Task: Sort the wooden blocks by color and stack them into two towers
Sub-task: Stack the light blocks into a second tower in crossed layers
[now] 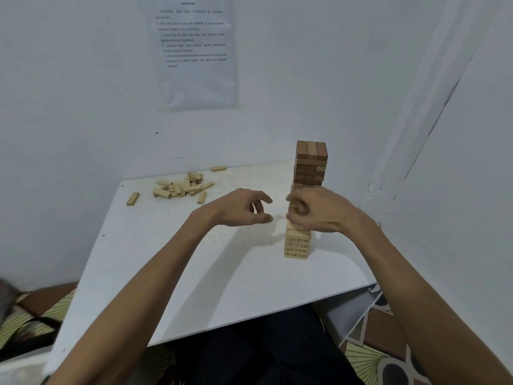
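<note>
A tall tower of dark brown blocks stands at the back right of the white table. In front of it rises a shorter tower of light blocks with printed numbers on their ends. My right hand sits at the top of the light tower, fingers curled round a wooden block there. My left hand hovers just left of the tower, its fingers loosely bent and holding nothing. A pile of loose light blocks lies at the back left.
Single light blocks lie apart from the pile at the left and by the wall. White walls close in behind and on the right. A printed sheet hangs on the back wall. The table's front edge runs above my lap.
</note>
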### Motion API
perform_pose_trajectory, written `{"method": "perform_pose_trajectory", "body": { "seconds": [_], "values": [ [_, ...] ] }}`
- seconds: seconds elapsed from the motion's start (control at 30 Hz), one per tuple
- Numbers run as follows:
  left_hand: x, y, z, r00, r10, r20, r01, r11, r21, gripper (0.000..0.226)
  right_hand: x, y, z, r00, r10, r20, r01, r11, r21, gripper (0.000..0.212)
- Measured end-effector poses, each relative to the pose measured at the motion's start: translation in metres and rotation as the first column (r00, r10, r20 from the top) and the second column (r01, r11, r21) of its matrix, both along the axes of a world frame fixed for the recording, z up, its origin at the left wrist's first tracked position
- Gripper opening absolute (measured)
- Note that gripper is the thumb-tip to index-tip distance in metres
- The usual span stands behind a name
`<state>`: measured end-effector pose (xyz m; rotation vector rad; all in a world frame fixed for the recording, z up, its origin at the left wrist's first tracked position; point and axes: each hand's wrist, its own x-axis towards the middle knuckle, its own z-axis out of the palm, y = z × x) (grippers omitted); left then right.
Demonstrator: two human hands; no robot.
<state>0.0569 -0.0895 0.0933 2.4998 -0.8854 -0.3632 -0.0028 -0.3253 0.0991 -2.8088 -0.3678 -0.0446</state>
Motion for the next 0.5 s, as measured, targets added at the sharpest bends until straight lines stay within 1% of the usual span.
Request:
{"method": "perform_pose_trajectory", "body": {
  "seconds": [0.1, 0.17, 0.27, 0.33, 0.5],
  "values": [
    [0.004, 0.028, 0.001, 0.997, 0.08, 0.012, -0.08, 0.997, -0.014, 0.043, 0.013, 0.026, 0.002, 0.998, 0.055, 0.015, -0.054, 0.998, -0.024, 0.046],
    [0.006, 0.048, -0.001, 0.985, 0.166, 0.039, -0.167, 0.986, 0.005, 0.038, 0.022, 0.046, 0.003, 0.997, 0.081, 0.015, -0.081, 0.996, -0.037, 0.044],
    [0.012, 0.078, -0.004, 0.935, 0.324, 0.144, -0.333, 0.942, 0.044, 0.038, 0.037, 0.076, 0.003, 0.993, 0.118, -0.001, -0.118, 0.992, -0.052, 0.045],
    [0.015, 0.096, -0.006, 0.896, 0.413, 0.165, -0.425, 0.904, 0.043, 0.037, 0.049, 0.095, 0.001, 0.989, 0.143, -0.022, -0.144, 0.988, -0.062, 0.044],
    [0.033, 0.127, -0.012, 0.857, 0.485, 0.176, -0.507, 0.855, 0.113, 0.042, 0.089, 0.134, -0.007, 0.984, 0.163, -0.078, -0.168, 0.984, -0.061, 0.045]
  ]
}}
